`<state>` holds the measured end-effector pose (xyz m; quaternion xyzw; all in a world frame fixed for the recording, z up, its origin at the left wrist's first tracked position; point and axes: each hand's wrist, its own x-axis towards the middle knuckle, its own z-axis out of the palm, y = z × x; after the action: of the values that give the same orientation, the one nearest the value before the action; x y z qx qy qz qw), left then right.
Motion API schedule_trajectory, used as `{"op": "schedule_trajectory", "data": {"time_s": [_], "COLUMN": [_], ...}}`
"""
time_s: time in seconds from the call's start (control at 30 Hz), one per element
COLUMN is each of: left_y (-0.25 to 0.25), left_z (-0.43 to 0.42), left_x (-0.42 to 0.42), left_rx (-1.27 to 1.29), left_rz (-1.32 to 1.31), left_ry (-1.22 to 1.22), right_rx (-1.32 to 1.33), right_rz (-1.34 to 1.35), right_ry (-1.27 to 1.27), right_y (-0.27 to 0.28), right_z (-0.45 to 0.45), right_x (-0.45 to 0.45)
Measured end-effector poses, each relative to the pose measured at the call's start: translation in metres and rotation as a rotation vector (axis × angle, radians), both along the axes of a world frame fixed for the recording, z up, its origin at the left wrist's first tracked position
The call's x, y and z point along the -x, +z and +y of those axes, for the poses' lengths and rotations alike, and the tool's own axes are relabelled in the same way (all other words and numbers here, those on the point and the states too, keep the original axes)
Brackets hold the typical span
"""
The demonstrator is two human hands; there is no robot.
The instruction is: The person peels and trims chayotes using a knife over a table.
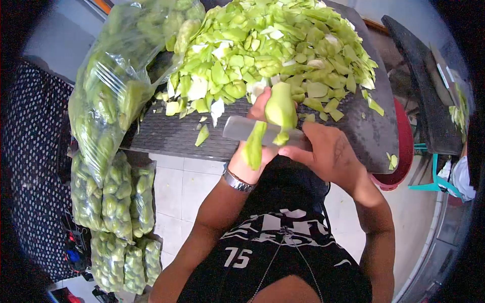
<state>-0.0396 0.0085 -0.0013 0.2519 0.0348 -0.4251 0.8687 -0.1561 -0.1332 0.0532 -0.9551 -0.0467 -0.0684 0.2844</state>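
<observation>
My left hand (259, 107) is wrapped round a pale green chayote (281, 105), held upright just over the near edge of the table. In my right hand (323, 149) is a knife with a broad metal blade (237, 128), pointing left across the chayote's lower end. A long green slice (254, 147) lies over the blade in front of my left palm. The knife's handle is mostly hidden by my right fingers. Directly beyond both hands spreads a big heap of cut green pieces (283, 45).
The dark ridged tabletop (166, 132) carries the heap and a clear plastic bag of chayotes (108, 96) at left. More filled bags (116, 194) stack on the tiled floor. A red tub (396, 166) stands under the right edge, near a teal stool (435, 177).
</observation>
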Motion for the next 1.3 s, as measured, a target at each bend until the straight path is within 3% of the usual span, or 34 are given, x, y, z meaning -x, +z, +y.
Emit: {"op": "schedule_trajectory", "data": {"time_s": [0.1, 0.2, 0.27, 0.3, 0.4, 0.53, 0.57, 0.67, 0.7, 1.03, 1.2, 1.3], "left_y": [-0.005, 0.004, 0.007, 0.009, 0.015, 0.003, 0.001, -0.007, -0.009, -0.016, -0.003, -0.005], "left_z": [0.000, 0.015, 0.016, 0.015, 0.007, 0.004, 0.003, -0.001, 0.005, 0.004, -0.005, -0.005], "left_x": [0.000, -0.003, -0.005, -0.005, -0.006, -0.009, -0.008, -0.007, -0.005, -0.002, 0.009, 0.010], "left_rx": [-0.040, -0.069, -0.017, -0.031, -0.105, -0.114, -0.136, -0.111, 0.037, 0.088, -0.008, -0.063], "left_rz": [-0.079, -0.035, -0.022, -0.007, -0.010, -0.023, 0.004, 0.061, 0.067, 0.080, 0.092, 0.050], "left_ry": [0.055, -0.043, -0.032, 0.012, 0.146, 0.143, 0.151, 0.159, 0.030, -0.098, 0.012, 0.051], "right_rx": [-0.053, -0.122, -0.840, -1.226, -1.662, -1.090, -0.952, -0.086, -0.087, -0.022, -0.026, 0.004], "right_rz": [0.065, 0.051, 0.727, 0.820, 0.855, 0.655, 0.593, -0.020, 0.099, 0.053, -0.077, 0.004], "right_ry": [0.011, -0.257, -0.381, -0.375, -0.273, -0.281, -0.164, -0.073, -0.039, 0.055, 0.031, -0.005], "right_y": [0.001, -0.048, -0.040, -0.034, -0.026, -0.022, -0.024, -0.013, -0.001, 0.001, -0.011, -0.010], "right_z": [-0.015, -0.065, -0.092, -0.088, -0.074, -0.044, -0.043, -0.006, -0.001, -0.002, -0.003, -0.013], "right_x": [-0.007, -0.020, -0.023, -0.020, -0.018, -0.011, -0.008, -0.002, -0.001, 0.000, 0.000, -0.004]}}
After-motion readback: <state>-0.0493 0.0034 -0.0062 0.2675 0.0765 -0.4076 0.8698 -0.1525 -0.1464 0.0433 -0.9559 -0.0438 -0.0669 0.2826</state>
